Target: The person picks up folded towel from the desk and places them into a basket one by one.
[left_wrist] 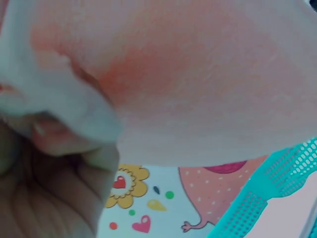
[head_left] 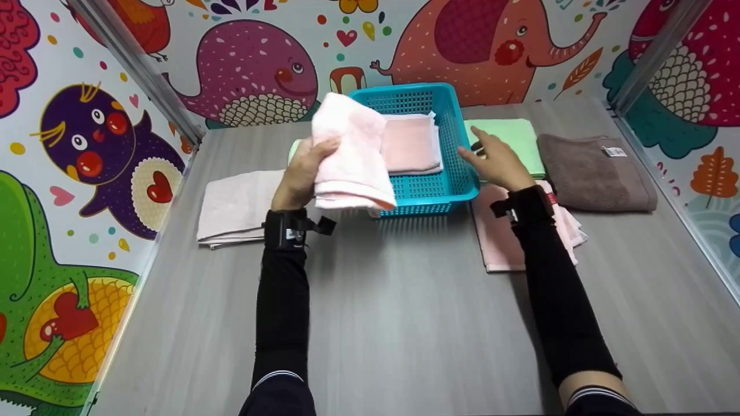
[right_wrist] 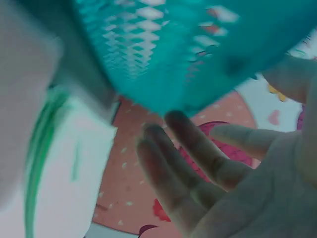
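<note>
My left hand (head_left: 303, 173) grips a folded pale pink towel (head_left: 352, 153) by its left side and holds it up over the left part of a blue plastic basket (head_left: 457, 147). In the left wrist view the thumb and fingers (left_wrist: 64, 139) pinch the towel's edge. A folded pink towel (head_left: 409, 144) lies inside the basket. My right hand (head_left: 500, 162) is by the basket's right wall with nothing in it, its fingers spread and fairly straight. The right wrist view shows the fingers (right_wrist: 198, 163) close to the basket's outside; whether they touch it I cannot tell.
Left of the basket lies a folded pale towel (head_left: 240, 205), with a bit of green cloth behind my left hand. To the right are a green towel (head_left: 511, 136), a brown towel (head_left: 598, 173) with a white tag, and pink towels (head_left: 500, 237). Patterned walls (head_left: 358, 52) border the table.
</note>
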`<state>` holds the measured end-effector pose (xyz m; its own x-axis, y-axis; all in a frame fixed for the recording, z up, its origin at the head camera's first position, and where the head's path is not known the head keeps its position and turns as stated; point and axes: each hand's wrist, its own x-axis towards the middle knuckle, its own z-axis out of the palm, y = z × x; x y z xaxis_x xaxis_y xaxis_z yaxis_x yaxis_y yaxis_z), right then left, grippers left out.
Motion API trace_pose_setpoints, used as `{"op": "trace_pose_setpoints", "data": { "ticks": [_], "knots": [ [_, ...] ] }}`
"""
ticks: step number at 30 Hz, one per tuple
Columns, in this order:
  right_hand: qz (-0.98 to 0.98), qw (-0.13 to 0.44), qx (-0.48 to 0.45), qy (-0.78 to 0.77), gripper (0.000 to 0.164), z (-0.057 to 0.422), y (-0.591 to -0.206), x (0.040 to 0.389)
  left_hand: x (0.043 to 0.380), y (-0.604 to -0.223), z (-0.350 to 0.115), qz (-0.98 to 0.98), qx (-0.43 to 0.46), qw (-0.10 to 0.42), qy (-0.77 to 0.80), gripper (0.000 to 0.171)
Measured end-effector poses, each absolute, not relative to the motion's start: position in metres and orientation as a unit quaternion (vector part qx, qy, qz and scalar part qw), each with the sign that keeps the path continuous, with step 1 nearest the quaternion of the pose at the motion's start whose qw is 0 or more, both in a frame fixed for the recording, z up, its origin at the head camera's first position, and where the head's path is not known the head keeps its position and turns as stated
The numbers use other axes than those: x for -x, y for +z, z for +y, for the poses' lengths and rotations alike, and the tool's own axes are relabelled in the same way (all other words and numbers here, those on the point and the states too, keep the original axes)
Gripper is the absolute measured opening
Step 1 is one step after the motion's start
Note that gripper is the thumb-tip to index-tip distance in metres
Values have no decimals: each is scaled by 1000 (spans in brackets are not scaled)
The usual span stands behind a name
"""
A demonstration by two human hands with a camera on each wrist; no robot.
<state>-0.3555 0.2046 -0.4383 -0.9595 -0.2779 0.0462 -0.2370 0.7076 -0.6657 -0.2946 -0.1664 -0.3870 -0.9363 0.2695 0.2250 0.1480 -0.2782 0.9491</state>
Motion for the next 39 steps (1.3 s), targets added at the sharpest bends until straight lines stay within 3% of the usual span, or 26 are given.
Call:
{"op": "trace_pose_setpoints", "data": {
  "ticks": [10, 15, 21, 32, 39],
  "knots": [
    [850, -16, 140, -508, 69, 174, -404, 333, 297, -394, -142, 604, -216, 67, 764, 21],
    [834, 34, 192, -516, 68, 149, -406, 324, 298, -400, -128, 628, -223, 88, 740, 24],
    [737, 103, 221, -630, 70, 127, -409, 316, 299, -407, -112, 631, -256, 108, 724, 26],
    [681, -35, 215, -699, 80, 119, -412, 316, 303, -412, -107, 649, -228, 93, 720, 29],
    [716, -69, 208, -662, 81, 127, -410, 319, 309, -414, -105, 684, -212, 65, 695, 23]
  ]
}}
